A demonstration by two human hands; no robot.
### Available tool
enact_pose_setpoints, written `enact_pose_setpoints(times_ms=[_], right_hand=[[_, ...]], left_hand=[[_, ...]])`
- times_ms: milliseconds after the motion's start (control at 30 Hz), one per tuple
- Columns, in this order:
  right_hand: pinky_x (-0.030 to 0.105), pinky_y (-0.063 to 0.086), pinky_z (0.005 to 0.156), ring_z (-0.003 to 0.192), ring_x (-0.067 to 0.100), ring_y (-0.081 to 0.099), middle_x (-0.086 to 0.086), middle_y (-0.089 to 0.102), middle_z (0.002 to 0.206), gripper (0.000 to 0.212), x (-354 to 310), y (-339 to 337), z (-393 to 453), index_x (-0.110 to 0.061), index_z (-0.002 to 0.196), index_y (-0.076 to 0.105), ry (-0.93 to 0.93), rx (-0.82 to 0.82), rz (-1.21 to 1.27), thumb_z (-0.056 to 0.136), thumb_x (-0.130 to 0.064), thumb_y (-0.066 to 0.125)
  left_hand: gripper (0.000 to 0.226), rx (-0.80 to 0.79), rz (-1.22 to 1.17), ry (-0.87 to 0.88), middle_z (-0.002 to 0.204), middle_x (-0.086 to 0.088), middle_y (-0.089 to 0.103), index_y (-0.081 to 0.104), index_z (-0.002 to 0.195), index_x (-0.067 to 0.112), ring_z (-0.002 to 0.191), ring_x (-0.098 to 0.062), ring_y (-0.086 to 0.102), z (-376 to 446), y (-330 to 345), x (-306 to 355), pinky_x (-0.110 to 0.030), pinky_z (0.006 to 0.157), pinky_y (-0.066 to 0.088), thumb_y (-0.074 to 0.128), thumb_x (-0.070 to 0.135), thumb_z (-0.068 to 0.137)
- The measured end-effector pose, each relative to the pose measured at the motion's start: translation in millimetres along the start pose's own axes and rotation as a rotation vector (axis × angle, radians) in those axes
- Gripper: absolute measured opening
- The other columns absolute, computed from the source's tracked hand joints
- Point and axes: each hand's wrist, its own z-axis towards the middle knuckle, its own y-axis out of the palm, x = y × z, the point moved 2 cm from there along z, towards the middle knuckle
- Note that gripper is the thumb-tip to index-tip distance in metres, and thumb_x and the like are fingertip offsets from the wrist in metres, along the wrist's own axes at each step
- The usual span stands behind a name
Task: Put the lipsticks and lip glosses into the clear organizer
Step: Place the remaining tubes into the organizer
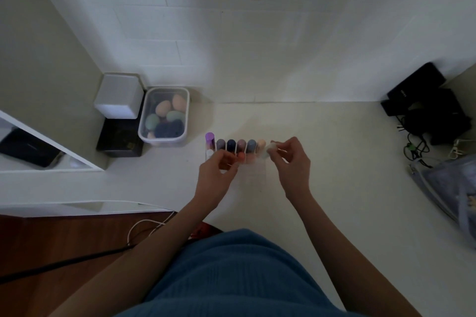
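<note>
Clear organizer (253, 171) mid-counter, between both hands.

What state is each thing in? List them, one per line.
clear organizer: upright, back row filled with tubes
purple-capped tube: standing at the row's left end
pale tube: pinched by right hand
left hand: fingers curled at the front tubes
sponge container: lid on

two hands (216, 170), one clear organizer (253, 171), six back-row tubes (231, 145), one sponge tub (164, 113)
</note>
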Motion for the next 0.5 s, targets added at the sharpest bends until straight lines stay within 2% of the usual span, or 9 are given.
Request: enact_pose_setpoints(times_ms=[67,133,200,267,367,433,500], right_hand=[[0.009,0.05,0.069,0.079,-0.003,0.066,-0.013,0.069,0.079,0.026,6,5,0,-0.025,0.069,0.049,-0.006,-0.03,-0.061,0.082,-0.015,0.069],[0.006,0.047,0.066,0.078,-0.004,0.065,-0.016,0.067,0.074,0.026,10,8,-1,-0.027,0.068,0.049,-0.023,-0.06,-0.127,0.082,-0.016,0.068],[0.017,0.051,0.07,0.083,0.005,0.064,-0.013,0.067,0.08,0.019,11,10,0,-0.028,0.074,0.058,-0.079,-0.104,-0.224,0.082,-0.014,0.067],[0.033,0.051,0.073,0.085,0.019,0.062,0.001,0.067,0.088,0.007,14,12,1,-0.013,0.09,0.065,-0.175,-0.181,-0.428,0.084,-0.01,0.065],[0.037,0.05,0.072,0.084,0.024,0.061,0.008,0.067,0.095,0.01,22,9,-1,-0.008,0.095,0.063,-0.213,-0.229,-0.608,0.091,-0.016,0.058],[0.033,0.053,0.073,0.083,0.018,0.063,0.005,0.068,0.098,0.009,24,4,-3,-0.013,0.097,0.063,-0.157,-0.192,-0.52,0.092,-0.017,0.057],[0.017,0.05,0.069,0.084,0.012,0.064,-0.001,0.065,0.108,0.015,28,-1,-4,-0.021,0.106,0.061,-0.035,-0.17,-0.39,0.091,-0.019,0.059]], left_hand=[[0.009,0.076,-0.018,-0.025,0.08,-0.002,0.067,0.062,0.087,0.016,0.073,-0.012,0.062,2,-5,-3,-0.025,0.073,0.053,0.063,0.008,0.084],[0.01,0.164,-0.021,-0.053,0.077,-0.002,0.066,0.06,0.085,0.016,0.073,-0.016,0.063,5,-9,-5,-0.035,0.074,0.055,0.06,0.006,0.085],[0.011,0.229,-0.035,-0.083,0.074,0.0,0.064,0.058,0.083,0.017,0.072,-0.019,0.063,7,-13,-8,-0.039,0.073,0.056,0.059,0.006,0.085],[0.011,0.259,-0.063,-0.119,0.074,0.0,0.063,0.057,0.082,0.017,0.072,-0.021,0.063,9,-16,-11,-0.042,0.073,0.057,0.059,0.006,0.085],[0.017,0.257,-0.078,-0.154,0.076,-0.005,0.064,0.053,0.078,0.021,0.074,-0.025,0.064,10,-19,-13,-0.044,0.071,0.058,0.059,0.007,0.084],[0.021,0.266,-0.09,-0.167,0.076,-0.005,0.062,0.049,0.075,0.025,0.071,-0.028,0.063,10,-21,-16,-0.044,0.065,0.058,0.059,0.008,0.083],[0.018,0.284,-0.057,-0.149,0.073,0.0,0.059,0.045,0.078,0.025,0.065,-0.023,0.06,11,-25,-21,-0.041,0.058,0.055,0.058,0.013,0.082]])
